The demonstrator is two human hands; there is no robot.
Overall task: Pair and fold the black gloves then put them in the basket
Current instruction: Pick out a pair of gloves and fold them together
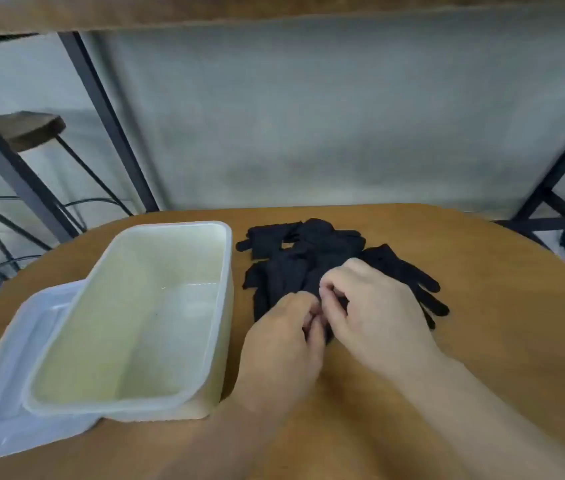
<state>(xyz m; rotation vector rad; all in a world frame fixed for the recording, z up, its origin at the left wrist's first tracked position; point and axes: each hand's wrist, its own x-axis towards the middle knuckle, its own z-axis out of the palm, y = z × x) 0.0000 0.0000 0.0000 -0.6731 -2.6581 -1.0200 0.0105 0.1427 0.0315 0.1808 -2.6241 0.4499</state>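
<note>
Reaching over the tabletop (482, 341), the left hand (283, 344) and right hand (374, 306) meet knuckle to knuckle, each with curled fingers pinching the near edge of the black gloves (308, 265), heaped right of the basket (205, 341). Nothing shows inside the basket, which rests partly on its lid (4, 403).

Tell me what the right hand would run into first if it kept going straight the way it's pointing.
The right hand points away from the person and slightly left, already gripping the near edge of the glove pile. Going straight on, it would push into more gloves first, though depth is hard to judge.
</note>
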